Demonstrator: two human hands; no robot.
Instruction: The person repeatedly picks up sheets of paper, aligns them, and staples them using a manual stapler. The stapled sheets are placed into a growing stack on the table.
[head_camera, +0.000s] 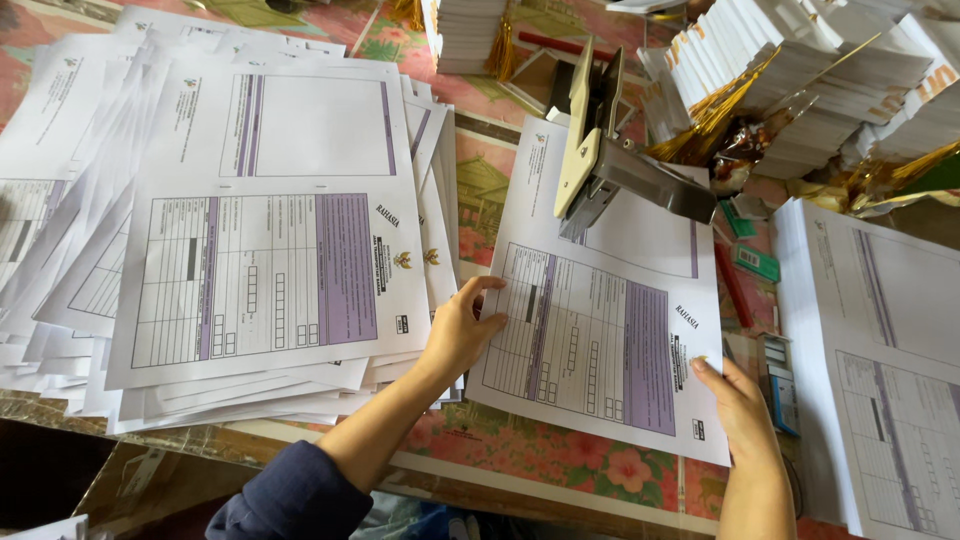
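A small stack of white printed forms with purple bands (600, 330) lies in front of me on a floral tablecloth. My left hand (462, 330) grips its left edge, thumb on top. My right hand (735, 405) rests against its lower right edge, fingers touching the paper. The far end of the stack sits under the jaws of a large cream and grey heavy-duty stapler (610, 155). To the left lies a wide, fanned pile of the same forms (250, 250).
Another neat pile of forms (880, 360) sits at the right. Stacks of booklets with gold tassels (800, 80) fill the back right, more (470, 35) at the back centre. Small green staple boxes (757, 262) lie between the piles. The table's front edge (500, 480) runs below.
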